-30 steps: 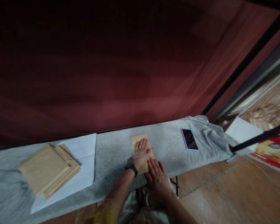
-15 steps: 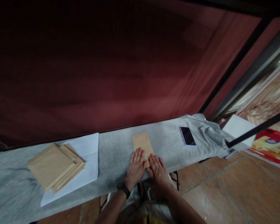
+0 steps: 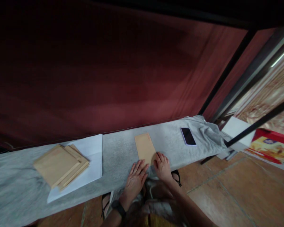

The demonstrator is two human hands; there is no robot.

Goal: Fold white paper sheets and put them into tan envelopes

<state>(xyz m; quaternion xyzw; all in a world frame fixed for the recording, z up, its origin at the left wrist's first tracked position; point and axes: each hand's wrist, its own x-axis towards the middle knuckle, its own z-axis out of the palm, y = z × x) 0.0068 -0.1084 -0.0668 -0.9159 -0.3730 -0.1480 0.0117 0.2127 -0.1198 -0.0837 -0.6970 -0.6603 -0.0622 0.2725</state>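
The flat rectangle of tan paper (image 3: 145,146) is laid on the long surface draped in soft grey cloth (image 3: 118,154), its near end met by the 2 hands. The grip of the bare left hand (image 3: 135,176) is released: its fingers are spread, tips at the near left edge. The fingers of the bare right hand (image 3: 162,165) are curled at the near right corner; whether paper is pinched in that grip cannot be told. If pressure were applied unevenly, the rectangle could be skewed or creased, as the soft cloth may give beneath it. If only the right corner were pulled, the paper might be swivelled or bent there. On the left, the uneven stack of tan paper pieces (image 3: 56,165) is rested partly on a large white paper sheet (image 3: 96,160); it could be spilled by a tug on that sheet.
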